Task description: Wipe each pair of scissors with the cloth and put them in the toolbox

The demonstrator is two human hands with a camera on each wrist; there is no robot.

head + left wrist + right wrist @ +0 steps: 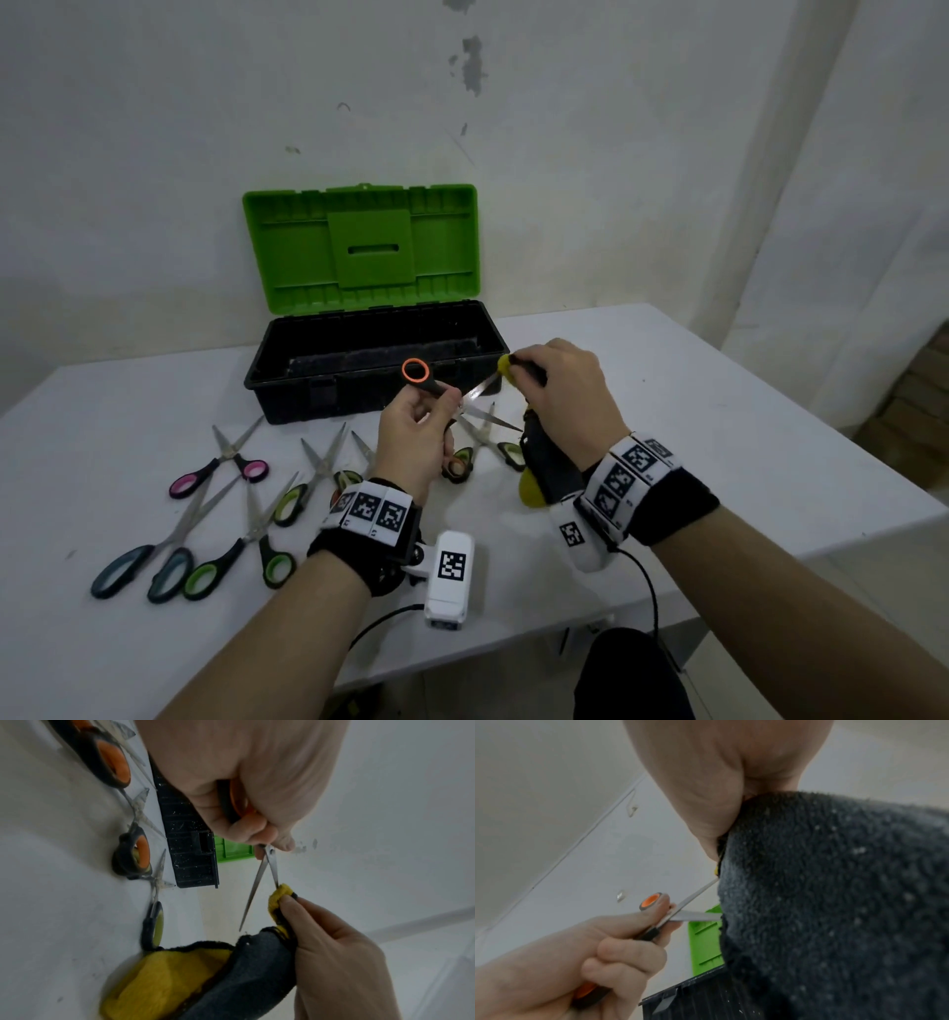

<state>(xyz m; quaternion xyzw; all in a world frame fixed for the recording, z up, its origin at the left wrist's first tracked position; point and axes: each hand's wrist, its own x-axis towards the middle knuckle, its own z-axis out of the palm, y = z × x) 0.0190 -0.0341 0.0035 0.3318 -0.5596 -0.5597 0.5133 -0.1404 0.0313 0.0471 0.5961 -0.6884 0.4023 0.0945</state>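
While the left hand (417,442) grips the orange-handled scissors (441,393) by the handles, blades splayed toward the right, the right hand (562,390) pinches the cloth (279,896) round one blade tip; toolbox (375,377) sits open just behind both hands; left hand nearer it.

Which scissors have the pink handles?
The pink-handled scissors lying farthest left on the table, blades pointing toward the toolbox. The other pairs have green, blue-grey or orange handles.

Both bare forearms wear black wristbands (354,555) with white coded marker tiles, white camera modules (449,578) and black cables.
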